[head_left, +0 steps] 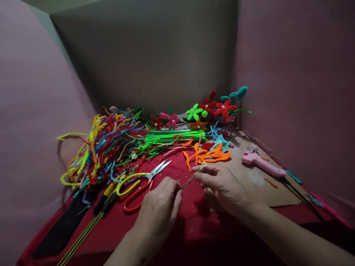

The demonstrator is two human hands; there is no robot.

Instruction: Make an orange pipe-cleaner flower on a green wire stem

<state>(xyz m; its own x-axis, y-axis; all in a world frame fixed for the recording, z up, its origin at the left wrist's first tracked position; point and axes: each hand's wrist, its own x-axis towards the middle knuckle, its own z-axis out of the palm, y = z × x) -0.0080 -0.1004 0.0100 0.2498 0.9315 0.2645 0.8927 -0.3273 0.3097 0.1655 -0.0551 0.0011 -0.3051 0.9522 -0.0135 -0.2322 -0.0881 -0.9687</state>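
Note:
My left hand (162,201) is closed, pinching the lower end of a thin green stem (189,180). At the stem's upper end is a small pale yellowish tip, like flower stamens. My right hand (222,183) grips the stem just below that tip, between thumb and fingers. Orange fuzzy petals (213,155) made of pipe cleaner lie just beyond my right fingers. Scissors (151,175) with one yellow and one red handle rest beside my left hand, blades apart and pointing away.
A tangled heap of coloured pipe cleaners (102,147) stands at the left, with a green bundle (174,136) behind. Finished flowers (206,109) line the back. A pink glue gun (262,162) with a black cord lies on a brown board (255,188). Green-yellow rods (83,238) lie front left.

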